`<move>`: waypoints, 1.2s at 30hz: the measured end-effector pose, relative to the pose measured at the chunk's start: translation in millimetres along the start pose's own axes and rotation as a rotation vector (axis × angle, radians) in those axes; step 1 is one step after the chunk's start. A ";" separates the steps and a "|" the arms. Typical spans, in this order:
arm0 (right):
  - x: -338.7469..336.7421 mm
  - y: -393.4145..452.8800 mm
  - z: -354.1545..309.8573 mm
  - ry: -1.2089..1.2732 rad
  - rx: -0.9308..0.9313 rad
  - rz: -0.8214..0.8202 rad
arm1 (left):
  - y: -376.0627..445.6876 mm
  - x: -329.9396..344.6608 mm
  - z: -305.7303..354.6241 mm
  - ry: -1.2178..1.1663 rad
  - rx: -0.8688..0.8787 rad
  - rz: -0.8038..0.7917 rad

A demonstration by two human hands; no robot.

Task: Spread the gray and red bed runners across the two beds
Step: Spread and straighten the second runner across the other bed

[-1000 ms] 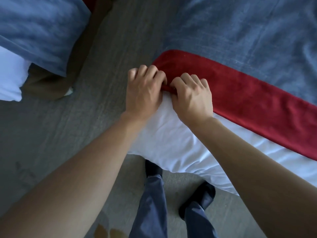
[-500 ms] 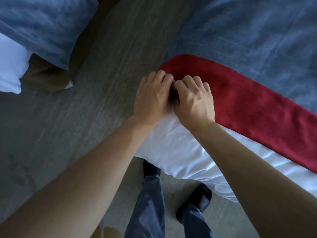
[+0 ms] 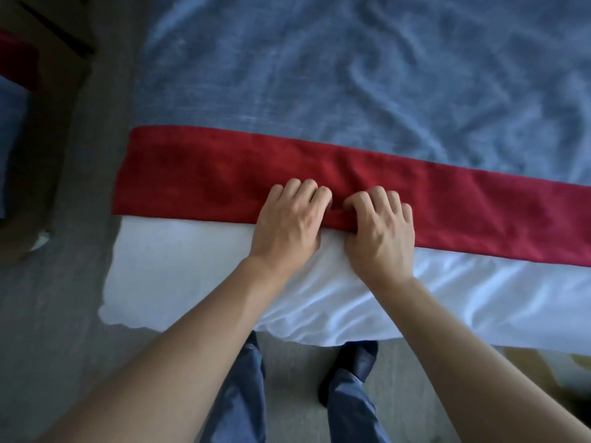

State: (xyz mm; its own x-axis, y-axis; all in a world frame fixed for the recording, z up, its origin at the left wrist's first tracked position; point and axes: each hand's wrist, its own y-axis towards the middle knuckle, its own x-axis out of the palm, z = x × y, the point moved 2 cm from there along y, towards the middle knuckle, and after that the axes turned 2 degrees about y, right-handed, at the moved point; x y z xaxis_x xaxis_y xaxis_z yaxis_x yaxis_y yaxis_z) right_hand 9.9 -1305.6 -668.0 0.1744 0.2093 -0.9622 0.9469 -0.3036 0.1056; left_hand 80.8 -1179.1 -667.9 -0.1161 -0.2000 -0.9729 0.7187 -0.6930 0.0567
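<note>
Our left hand (image 3: 289,225): fingers curled, gripping the long red fabric bed runner (image 3: 198,177).
Our right hand (image 3: 380,231): clenched on its near edge, beside the left.
Gray textured runner (image 3: 319,75): spread beyond.

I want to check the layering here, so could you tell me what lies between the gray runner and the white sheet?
In the head view, the red runner lies as a band between the gray runner and the white sheet; both hands grip its near edge.

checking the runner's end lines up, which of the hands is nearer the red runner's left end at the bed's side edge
Left. The left hand grips the red runner closer to that end; the right hand grips it just beyond, farther along the bed.
</note>
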 end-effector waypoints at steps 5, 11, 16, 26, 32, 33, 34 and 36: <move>-30.1 -27.9 102.4 0.037 0.060 -0.013 | 17.2 13.6 68.1 -0.019 -0.006 -0.024; -42.0 -46.2 125.3 0.145 -0.060 -0.147 | 3.1 20.2 97.7 0.038 -0.150 -0.137; -68.1 -33.1 174.7 0.261 0.049 -0.056 | 54.2 14.6 163.5 -0.157 0.024 -0.204; -47.9 -57.5 258.9 0.065 0.147 -0.265 | 86.1 88.3 220.7 0.015 0.164 -0.335; -54.8 1.5 264.5 0.122 0.179 -0.136 | 143.3 95.8 234.5 0.040 0.190 -0.253; -54.8 20.2 269.5 0.128 0.172 -0.124 | 158.1 96.9 236.4 0.069 0.174 -0.252; -52.7 36.7 274.6 0.134 0.167 -0.126 | 170.4 99.0 238.2 0.098 0.159 -0.254; -45.1 59.0 283.5 0.133 0.146 -0.153 | 186.7 103.9 238.3 0.123 0.124 -0.237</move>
State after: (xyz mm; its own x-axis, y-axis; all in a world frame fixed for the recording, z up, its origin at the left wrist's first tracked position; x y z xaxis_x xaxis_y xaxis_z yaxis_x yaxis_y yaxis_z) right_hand -18.6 -1596.6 -689.5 0.0750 0.3803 -0.9218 0.9178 -0.3879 -0.0854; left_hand 39.5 -1494.3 -705.0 -0.1810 0.0583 -0.9817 0.5911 -0.7914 -0.1560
